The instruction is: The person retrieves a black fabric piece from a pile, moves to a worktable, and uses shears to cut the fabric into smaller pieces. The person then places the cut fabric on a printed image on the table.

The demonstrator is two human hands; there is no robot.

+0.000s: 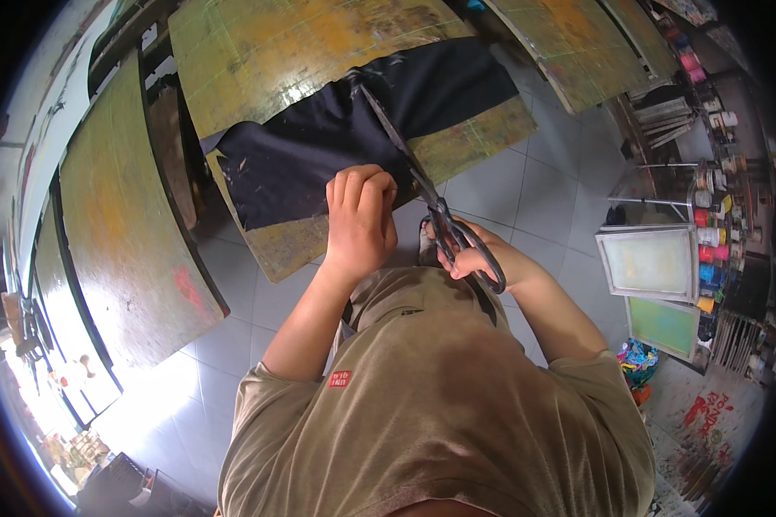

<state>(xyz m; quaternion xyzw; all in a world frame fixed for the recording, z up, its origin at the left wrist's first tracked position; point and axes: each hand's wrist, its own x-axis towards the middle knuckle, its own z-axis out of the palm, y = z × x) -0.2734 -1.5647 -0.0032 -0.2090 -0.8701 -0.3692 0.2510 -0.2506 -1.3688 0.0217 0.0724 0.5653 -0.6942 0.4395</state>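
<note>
A dark cloth (310, 164) lies across a stained, yellowish-green board (267, 52) in front of me. With my right hand (481, 254) I grip the handles of a pair of large dark scissors (440, 211). Their long blades reach forward and left over the cloth, which is bunched near the tips. Whether the blades are parted is hard to make out. My left hand (359, 211) is closed at the near edge of the cloth, left of the scissors, its fingers curled over the fabric.
Similar boards stand at the left (125, 215) and the far right (569, 47). Grey floor tiles (487, 185) show between them. On the right are framed screens (649, 263), a rack of colourful paint pots (711, 237) and a heap of bright rags (636, 360).
</note>
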